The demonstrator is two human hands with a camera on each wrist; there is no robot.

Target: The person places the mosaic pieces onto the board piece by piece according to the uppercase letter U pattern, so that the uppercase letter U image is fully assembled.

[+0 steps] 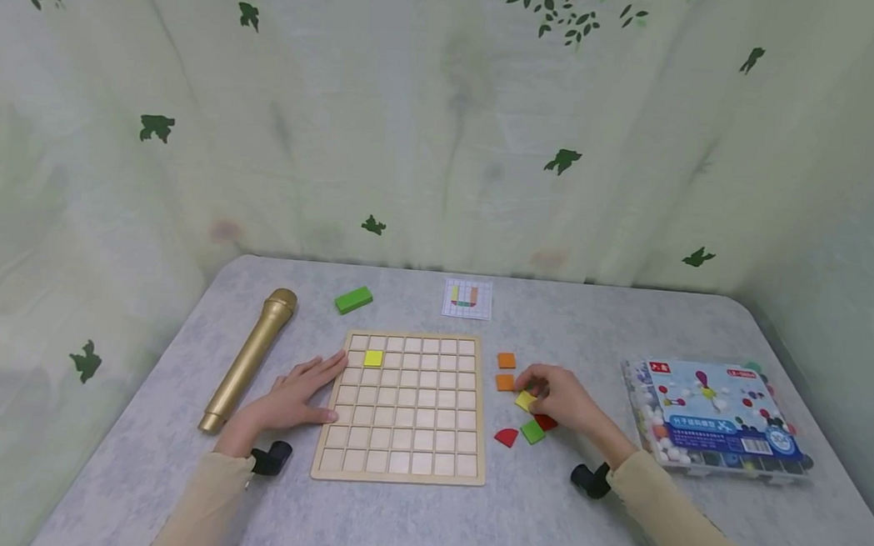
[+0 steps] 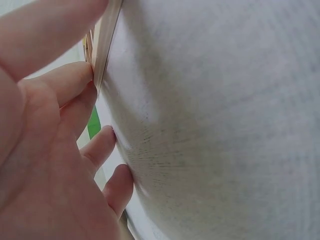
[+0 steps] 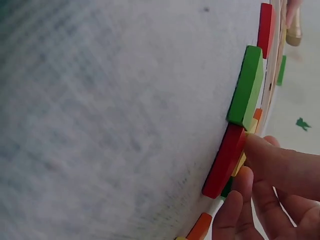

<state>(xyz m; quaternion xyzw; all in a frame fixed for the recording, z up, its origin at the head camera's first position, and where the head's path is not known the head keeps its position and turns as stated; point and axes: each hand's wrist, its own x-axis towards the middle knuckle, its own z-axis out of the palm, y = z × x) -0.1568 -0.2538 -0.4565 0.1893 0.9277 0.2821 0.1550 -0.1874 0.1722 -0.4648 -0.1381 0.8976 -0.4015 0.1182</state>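
A wooden grid board lies flat, with one yellow square tile in a cell near its upper left. My left hand rests along the board's left edge, fingers stretched out and thumb apart; in the left wrist view, fingertips touch the board's side. Right of the board, my right hand pinches another yellow tile between thumb and fingers, low among the loose pieces. A dark red piece is partly hidden under that hand, and a green tile lies just in front.
Two orange tiles and a red quarter-round piece lie beside the board. Behind it are a green block and a pattern card. A gold microphone lies left; a clear box with a printed lid sits right.
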